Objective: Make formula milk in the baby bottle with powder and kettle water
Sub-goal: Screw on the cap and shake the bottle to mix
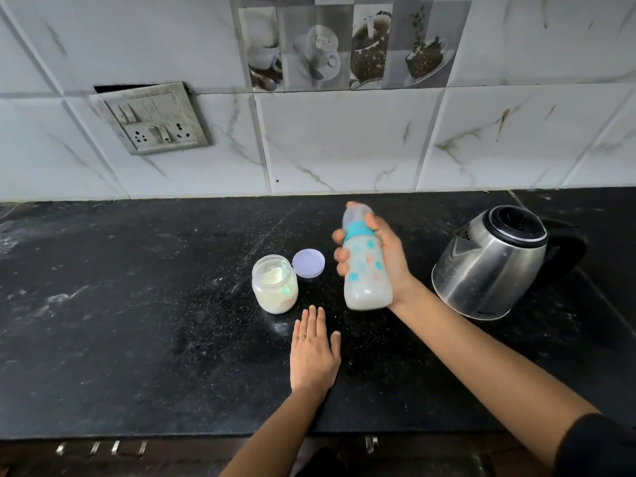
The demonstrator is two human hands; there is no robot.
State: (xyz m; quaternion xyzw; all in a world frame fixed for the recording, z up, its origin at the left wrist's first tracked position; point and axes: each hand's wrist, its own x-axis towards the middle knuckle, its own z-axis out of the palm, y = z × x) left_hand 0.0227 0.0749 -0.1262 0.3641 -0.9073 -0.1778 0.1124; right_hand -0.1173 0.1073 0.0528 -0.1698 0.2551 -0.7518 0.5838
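My right hand (pixel 387 259) is shut on the baby bottle (pixel 364 266), holding it off the black counter, nearly upright and motion-blurred. The bottle has a teal ring, a cap on top and cloudy white liquid inside. My left hand (pixel 314 352) lies flat on the counter, fingers together, holding nothing. An open jar of white formula powder (pixel 274 287) with a green scoop inside stands just beyond my left hand. Its lilac lid (pixel 308 263) lies beside it. The steel kettle (pixel 495 263) stands at the right, lid down.
The black stone counter (pixel 137 321) runs to a tiled wall at the back. A switch and socket plate (pixel 155 120) is on the wall at the left. Drawer handles (pixel 103 447) show below the counter's front edge.
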